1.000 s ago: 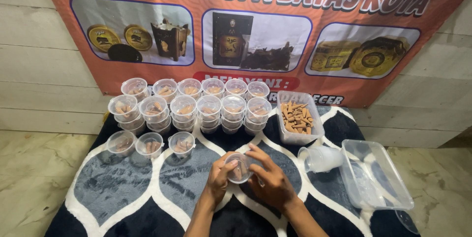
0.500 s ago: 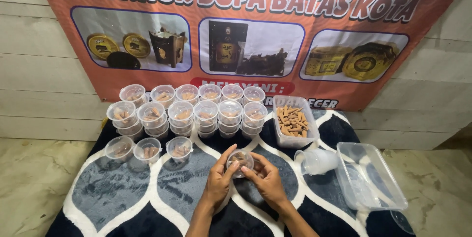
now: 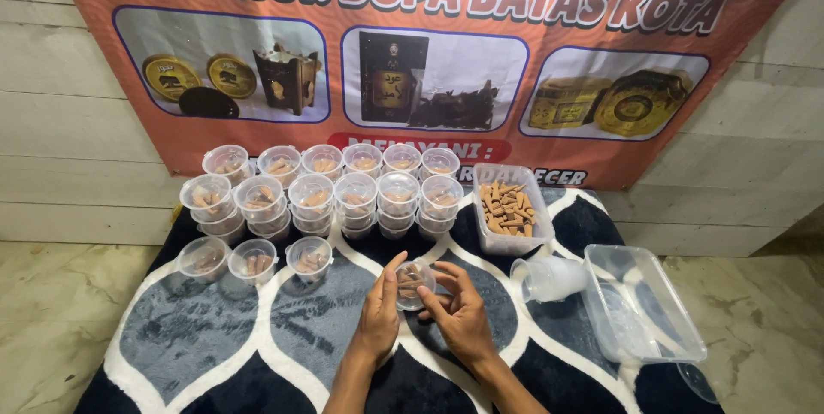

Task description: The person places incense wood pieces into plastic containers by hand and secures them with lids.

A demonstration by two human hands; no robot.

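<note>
Clear cup (image 3: 410,282) in my hands, brown cones inside. Rug (image 3: 215,337) navy-grey, white curves. Banner (image 3: 429,54) orange.

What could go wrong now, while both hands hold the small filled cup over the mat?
1. The small clear cup is held only by fingertips of the left hand and right hand; it might slip and spill its brown pieces on the patterned mat.
2. The stacked filled cups stand close behind; a forward reach could topple them.
3. The empty cups lying on their side by the right hand could roll if bumped.
</note>
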